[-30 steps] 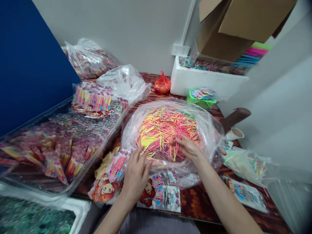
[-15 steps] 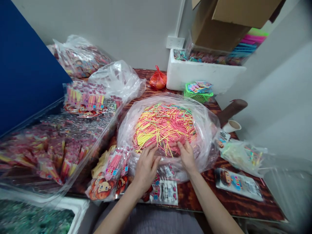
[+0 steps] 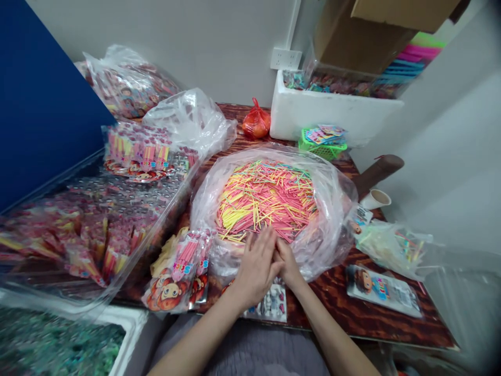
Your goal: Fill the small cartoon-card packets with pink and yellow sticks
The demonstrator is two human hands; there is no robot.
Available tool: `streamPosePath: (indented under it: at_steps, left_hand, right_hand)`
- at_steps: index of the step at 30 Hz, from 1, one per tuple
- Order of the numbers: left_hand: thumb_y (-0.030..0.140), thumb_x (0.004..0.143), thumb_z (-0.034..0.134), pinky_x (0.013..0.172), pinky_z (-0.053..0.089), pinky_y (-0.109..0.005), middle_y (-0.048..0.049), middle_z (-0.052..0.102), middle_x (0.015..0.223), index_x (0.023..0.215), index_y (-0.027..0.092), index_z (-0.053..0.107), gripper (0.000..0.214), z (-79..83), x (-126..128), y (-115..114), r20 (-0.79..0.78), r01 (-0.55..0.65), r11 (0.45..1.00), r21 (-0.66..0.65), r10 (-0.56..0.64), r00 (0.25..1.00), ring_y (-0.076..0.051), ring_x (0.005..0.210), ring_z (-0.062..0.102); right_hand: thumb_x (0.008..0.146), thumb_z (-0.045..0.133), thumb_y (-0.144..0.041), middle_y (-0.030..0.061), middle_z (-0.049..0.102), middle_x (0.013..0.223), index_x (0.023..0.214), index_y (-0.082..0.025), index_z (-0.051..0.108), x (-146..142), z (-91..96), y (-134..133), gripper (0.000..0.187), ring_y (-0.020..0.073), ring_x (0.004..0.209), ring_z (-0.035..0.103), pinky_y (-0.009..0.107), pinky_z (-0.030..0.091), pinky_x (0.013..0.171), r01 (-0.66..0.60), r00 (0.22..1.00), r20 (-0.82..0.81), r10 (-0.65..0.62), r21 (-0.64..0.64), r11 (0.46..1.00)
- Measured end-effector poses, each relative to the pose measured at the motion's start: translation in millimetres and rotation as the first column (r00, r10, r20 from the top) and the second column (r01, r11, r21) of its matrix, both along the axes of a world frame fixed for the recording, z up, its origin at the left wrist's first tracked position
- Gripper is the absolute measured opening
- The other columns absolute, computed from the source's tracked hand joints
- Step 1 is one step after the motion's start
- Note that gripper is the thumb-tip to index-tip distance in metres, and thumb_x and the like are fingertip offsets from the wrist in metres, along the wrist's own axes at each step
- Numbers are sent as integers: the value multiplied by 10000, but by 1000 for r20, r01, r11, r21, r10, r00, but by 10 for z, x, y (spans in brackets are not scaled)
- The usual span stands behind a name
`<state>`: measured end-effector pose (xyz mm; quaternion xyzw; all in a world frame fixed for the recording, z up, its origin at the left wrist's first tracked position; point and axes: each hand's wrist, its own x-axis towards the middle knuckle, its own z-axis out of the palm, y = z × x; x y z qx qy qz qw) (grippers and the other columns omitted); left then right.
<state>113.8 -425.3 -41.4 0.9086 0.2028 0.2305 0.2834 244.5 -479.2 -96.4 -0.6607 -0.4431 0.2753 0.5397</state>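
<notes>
My left hand (image 3: 256,269) lies with fingers stretched out flat and slanted against my right hand, at the near edge of a pile of thin pink and yellow sticks (image 3: 270,201). My right hand (image 3: 288,265) is curled behind the left palm. Its fingertips are mostly hidden, so whatever is in them cannot be made out. The sticks lie in a wide, rolled-down clear plastic bag (image 3: 332,224). Below the hands, a printed packet (image 3: 274,305) lies flat at the table edge, partly covered by my left wrist.
Filled stick packets (image 3: 183,266) lie left of the bag. A clear tray (image 3: 156,230) holds many more. At the back are a red bag of fruit (image 3: 256,122), a green basket (image 3: 323,149) and a foam box (image 3: 332,117). A paper cup (image 3: 376,199) and another packet (image 3: 383,292) are at right.
My hands were apart, with the right fingertips at some pink sticks. They have come together, the left moving right and the right moving slightly left and nearer to me.
</notes>
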Motion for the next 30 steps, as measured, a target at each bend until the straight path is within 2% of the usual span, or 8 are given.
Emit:
streamPosePath:
  at_steps: [2,5,8,10,15,18,20,30]
  left_hand:
    - [312,949,447,1157,195,-566,-141,260,1571,1529,233,44,711,-6,-9,8,-58,82,997,-11,-83,995,-255,1451,235]
    - [328,951,455,1124,292,-518,-157,304,1547,1519,210,119,671,21,-157,27,-46,-19,998,-59,16,999,-258,1434,272]
    - [296,954,452,992,430,-467,-135,562,1307,1364,216,434,418,31,-372,-5,-93,-120,992,-48,115,989,-272,1243,493]
    - [287,928,500,903,461,-450,-106,623,1128,1203,215,560,290,-2,-477,-60,-178,-129,992,2,128,976,-277,1090,556]
    - [291,827,640,781,455,-423,-87,599,1021,1076,201,591,269,-170,-505,-152,-278,-190,977,93,209,938,-287,960,541]
    - [211,839,602,747,448,-375,-57,590,909,877,203,576,47,-233,-459,-109,-218,-234,972,28,234,948,-251,888,547]
    - [173,856,564,730,443,-349,-43,580,842,789,204,549,76,-248,-447,-67,-165,-242,970,-29,234,958,-229,841,550]
    - [231,945,464,740,472,-320,-59,641,824,800,193,641,232,-297,-489,9,-36,-248,967,-55,246,969,-205,819,609]
  right_hand:
    - [894,513,-381,43,673,893,965,-213,628,2,-4,-1,216,220,848,607,336,483,793,1,1000,-2,-1,16,1000]
    - [911,507,-340,31,660,857,920,-217,639,11,53,-18,181,209,842,614,325,479,800,-45,998,-40,45,18,999]
    - [915,508,-291,27,660,838,880,-216,646,32,146,-46,161,197,823,625,307,480,770,-28,997,-76,30,34,999]
    - [911,506,-255,33,676,874,890,-216,658,37,205,-62,158,200,857,629,313,475,797,-11,998,-65,15,51,999]
    - [907,477,-210,41,687,928,919,-225,680,-2,356,-68,204,207,923,618,332,460,854,-37,999,-23,39,81,996]
    - [898,465,-187,42,687,936,928,-225,688,-28,435,-66,228,210,929,614,338,453,867,-45,999,-10,46,89,995]
    - [892,457,-174,44,686,932,936,-222,690,-37,467,-71,242,209,919,613,338,451,861,-49,999,-5,50,94,994]
    - [872,444,-127,42,683,933,939,-229,691,-71,526,-98,275,199,924,613,334,459,860,-31,999,21,28,108,994]
